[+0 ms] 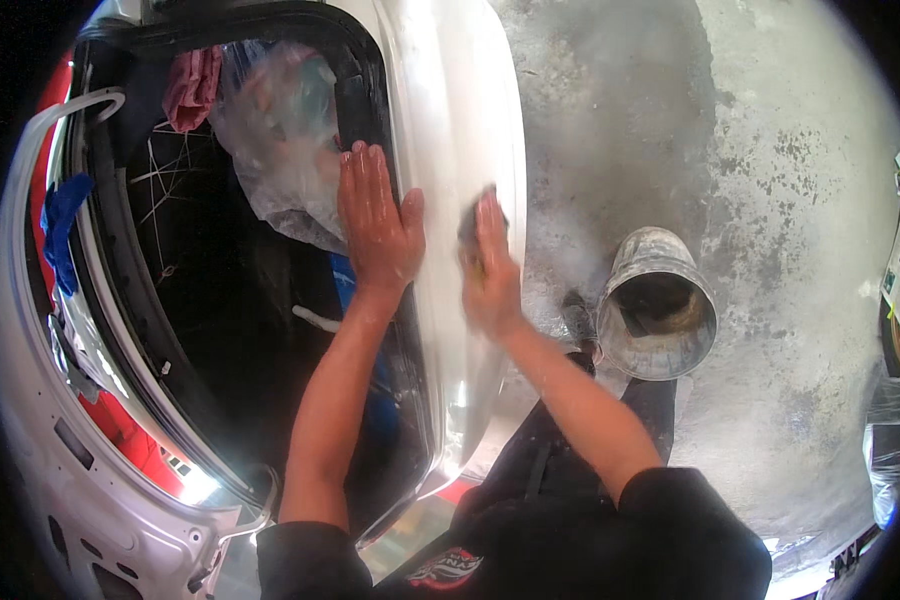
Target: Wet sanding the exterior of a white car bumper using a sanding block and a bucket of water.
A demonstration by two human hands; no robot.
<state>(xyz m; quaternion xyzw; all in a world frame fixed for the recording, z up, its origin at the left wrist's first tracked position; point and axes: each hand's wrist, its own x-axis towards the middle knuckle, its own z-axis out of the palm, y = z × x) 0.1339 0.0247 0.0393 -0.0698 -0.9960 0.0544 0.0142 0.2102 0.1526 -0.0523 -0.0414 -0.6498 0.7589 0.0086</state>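
The white rear body panel [452,110] of a car runs beside its raised-lid trunk opening. My left hand [378,230] lies flat along the inner edge of that panel, next to the black rubber seal [370,60]; its fingers are stretched out and it holds nothing. On the panel's outer side, my right hand [492,285] presses a small dark pad [468,228] against the white surface. The fingers cover most of the pad, and slight blur hides its exact kind. Both hands look wet.
Inside the trunk are a clear plastic sheet [280,150] and a pink cloth [192,90]. A blue cloth [65,215] hangs near the opened lid [30,360] at left. A worn bucket [660,255] with something dark inside stands on the stained concrete floor [780,250] by my legs.
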